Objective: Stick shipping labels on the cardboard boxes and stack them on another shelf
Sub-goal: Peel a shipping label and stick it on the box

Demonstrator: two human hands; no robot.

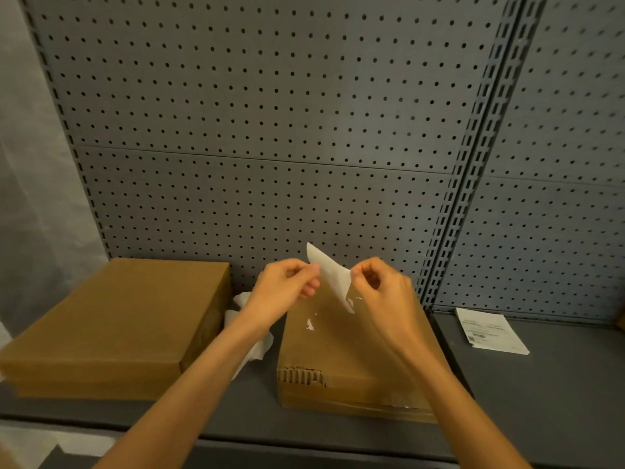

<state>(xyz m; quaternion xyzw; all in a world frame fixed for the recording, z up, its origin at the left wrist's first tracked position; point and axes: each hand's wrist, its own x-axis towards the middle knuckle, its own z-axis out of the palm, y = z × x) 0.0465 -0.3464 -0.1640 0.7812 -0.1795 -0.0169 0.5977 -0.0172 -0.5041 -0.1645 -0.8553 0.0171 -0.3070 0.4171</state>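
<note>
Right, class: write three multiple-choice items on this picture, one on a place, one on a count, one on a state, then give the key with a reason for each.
1. Where does the printed label lie?
A. On the shelf, right of the boxes
B. On the left box
C. On the pegboard

2. How many cardboard boxes show fully on the shelf?
A. One
B. Two
C. Four

3. What are the hands doing?
A. Resting flat on the shelf
B. Lifting the left box
C. Pinching a white sheet between them

Key:
1 A: the label lies flat on bare shelf, apart from the boxes.
2 B: a left box and a right box, with crumpled paper between them.
3 C: the left hand and right hand each grip the sheet with their fingers above the right box.
</note>
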